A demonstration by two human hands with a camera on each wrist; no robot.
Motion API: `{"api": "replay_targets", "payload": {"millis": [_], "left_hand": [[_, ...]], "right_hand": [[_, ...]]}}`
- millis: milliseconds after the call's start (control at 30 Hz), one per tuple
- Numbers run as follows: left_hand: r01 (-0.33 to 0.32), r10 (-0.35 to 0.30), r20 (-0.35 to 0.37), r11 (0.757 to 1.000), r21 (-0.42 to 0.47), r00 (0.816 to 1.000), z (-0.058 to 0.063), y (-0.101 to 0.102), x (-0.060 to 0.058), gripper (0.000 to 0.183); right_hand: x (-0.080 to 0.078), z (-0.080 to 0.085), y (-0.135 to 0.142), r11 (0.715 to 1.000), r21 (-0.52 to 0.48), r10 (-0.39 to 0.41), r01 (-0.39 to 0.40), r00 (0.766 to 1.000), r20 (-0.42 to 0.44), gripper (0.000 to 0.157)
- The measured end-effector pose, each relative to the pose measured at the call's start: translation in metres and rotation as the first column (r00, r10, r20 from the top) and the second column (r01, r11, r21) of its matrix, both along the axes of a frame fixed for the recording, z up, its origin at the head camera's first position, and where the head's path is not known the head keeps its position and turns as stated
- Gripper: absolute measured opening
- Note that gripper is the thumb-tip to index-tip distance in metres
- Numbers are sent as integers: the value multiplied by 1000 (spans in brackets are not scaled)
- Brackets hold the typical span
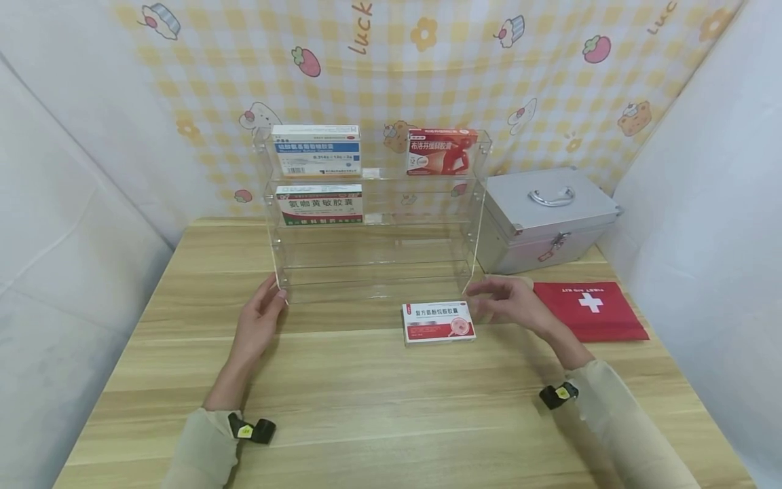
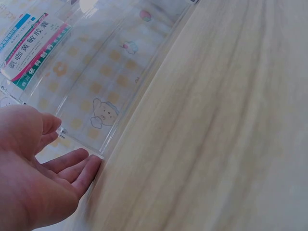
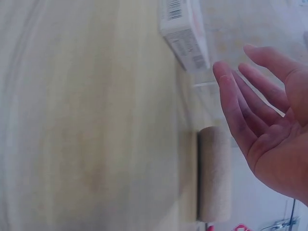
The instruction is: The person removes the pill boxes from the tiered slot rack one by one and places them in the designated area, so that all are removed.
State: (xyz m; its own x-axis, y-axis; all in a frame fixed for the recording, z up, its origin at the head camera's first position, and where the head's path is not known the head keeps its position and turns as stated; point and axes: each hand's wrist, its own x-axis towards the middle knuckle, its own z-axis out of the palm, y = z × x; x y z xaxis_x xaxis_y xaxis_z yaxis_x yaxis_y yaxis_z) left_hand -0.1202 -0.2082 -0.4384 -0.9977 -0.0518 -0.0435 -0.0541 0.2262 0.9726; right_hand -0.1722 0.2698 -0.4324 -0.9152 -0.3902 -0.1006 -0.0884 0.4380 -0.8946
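Note:
A clear acrylic display rack [image 1: 379, 261] with stepped shelves stands on the wooden table. My left hand [image 1: 259, 319] is at its lower left corner; in the left wrist view the loosely bent fingers [image 2: 86, 175] touch the rack's edge. Near the lower right corner is my right hand [image 1: 507, 301], its fingers extended and nothing held. Just left of that hand, a white and red medicine box [image 1: 438, 322] lies in front of the rack. The right wrist view catches this box's end [image 3: 185, 48], apart from the fingers.
On the rack sit a blue and white box [image 1: 318, 151], a red box [image 1: 441, 153] and a green-edged box [image 1: 320, 206]. To the right are a silver case [image 1: 550, 217] and a red first aid pouch [image 1: 589, 312]. A tan roll [image 3: 214, 173] lies beyond my right hand.

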Motion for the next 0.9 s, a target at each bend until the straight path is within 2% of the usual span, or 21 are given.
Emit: {"api": "replay_targets", "payload": {"millis": [367,600,833,900], "left_hand": [[-8,8,0,1000,4,1000,1,1,1,55],[-4,4,6,1000,13,1000,-1,0,0,55],[-7,7,-1,1000,16,1000,0,-1,1,54],[-11,11,1,1000,20,1000,1,0,2,54]], "right_hand": [[-9,34,-25,995,36,100,-96,990,-98,38],[-22,57,-56,989,-13,144,-147,980,-140,36],[-21,104,-101,983,-56,163,-175,971,-173,30],[-25,112,-109,980,-66,172,-186,968,-184,30]]}}
